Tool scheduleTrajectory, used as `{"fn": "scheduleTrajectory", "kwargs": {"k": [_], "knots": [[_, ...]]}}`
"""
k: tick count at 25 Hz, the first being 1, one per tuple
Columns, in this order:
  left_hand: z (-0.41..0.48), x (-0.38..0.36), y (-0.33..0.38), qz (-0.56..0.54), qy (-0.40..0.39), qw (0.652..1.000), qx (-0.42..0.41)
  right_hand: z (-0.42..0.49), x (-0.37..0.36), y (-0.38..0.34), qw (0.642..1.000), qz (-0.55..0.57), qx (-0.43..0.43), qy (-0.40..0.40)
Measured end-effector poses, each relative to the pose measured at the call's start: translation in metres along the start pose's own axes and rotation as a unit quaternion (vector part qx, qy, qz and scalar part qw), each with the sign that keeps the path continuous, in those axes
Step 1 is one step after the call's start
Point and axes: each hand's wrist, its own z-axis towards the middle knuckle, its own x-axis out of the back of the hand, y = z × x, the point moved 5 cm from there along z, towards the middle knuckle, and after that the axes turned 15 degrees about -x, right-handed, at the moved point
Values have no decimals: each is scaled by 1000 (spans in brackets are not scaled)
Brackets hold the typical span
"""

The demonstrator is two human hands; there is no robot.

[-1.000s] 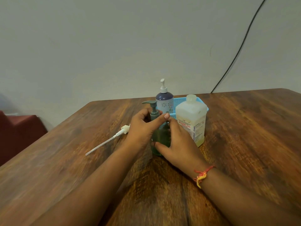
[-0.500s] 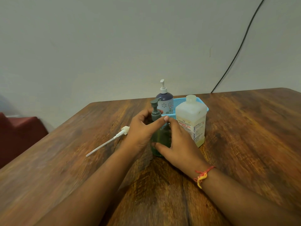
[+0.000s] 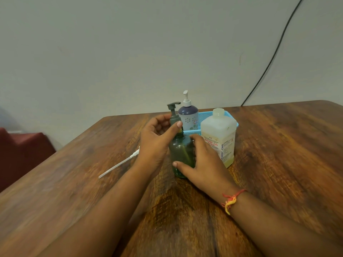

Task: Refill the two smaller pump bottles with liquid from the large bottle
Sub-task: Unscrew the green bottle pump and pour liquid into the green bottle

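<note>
Green bottle (image 3: 181,154), purple bottle (image 3: 188,117), large bottle (image 3: 219,134) stand upright

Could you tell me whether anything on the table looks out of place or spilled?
No spill shows. One oddity: a loose white pump with its long dip tube lies flat on the table, left of the green bottle, apart from any bottle.

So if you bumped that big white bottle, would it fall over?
Probably not easily: the large white bottle looks squarish and wide, standing flat on the table. Yellowish liquid shows only near its bottom, so it is likely light and might slide rather than tip.
</note>
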Motion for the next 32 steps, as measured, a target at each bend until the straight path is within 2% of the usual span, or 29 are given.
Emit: {"fn": "scheduleTrajectory", "kwargs": {"k": [6,12,16,18,20,23,26,32], "knots": [[26,23,19,-146,113,983,1,1,-3,1,1000,-21,3,-10],[40,53,23,-199,232,952,7,2,-4,1,1000,-26,10,-6],[39,66,9,-209,257,943,36,2,-4,2,1000,-28,5,-7],[36,67,-5,-150,230,959,70,1,-3,3,1000,-29,3,-5],[28,67,-21,-34,180,973,137,0,-2,3,1000,-27,3,-1],[12,65,-42,134,67,965,213,-1,-1,1,1000,-27,3,1],[2,61,-50,268,-24,941,203,-1,1,0,999,-35,0,6],[-2,56,-57,376,-107,904,173,-1,3,-2,998,-54,1,15]]}}
